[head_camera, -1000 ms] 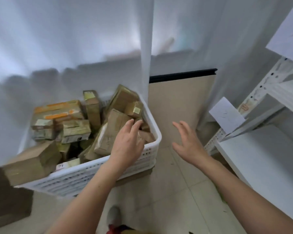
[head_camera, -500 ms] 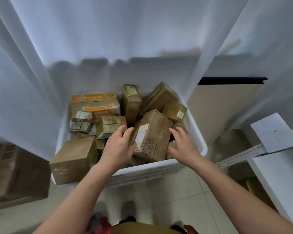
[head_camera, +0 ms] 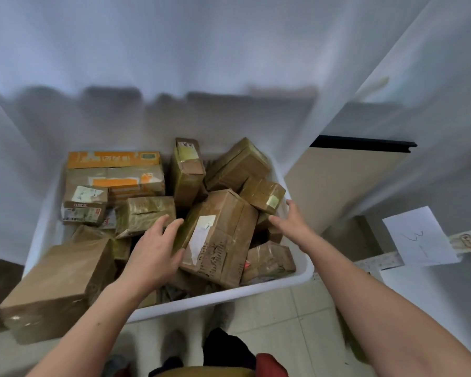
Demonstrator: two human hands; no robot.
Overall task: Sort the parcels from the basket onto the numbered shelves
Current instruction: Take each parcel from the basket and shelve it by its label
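We're barely started by the look of it: the basket (head_camera: 256, 293) is heaped with brown parcels, and we can't spot a single one on the sliver of shelf (head_camera: 433, 297) right of the basket, just a paper number tag (head_camera: 419, 236). Both hands are open with fingers spread. The left hand (head_camera: 152, 257) is right up against the big labelled parcel (head_camera: 223, 240) in the middle of the basket, and the right hand (head_camera: 291, 221) is just off its other side, nothing gripped yet. Pretty much the whole pile is left to sort.
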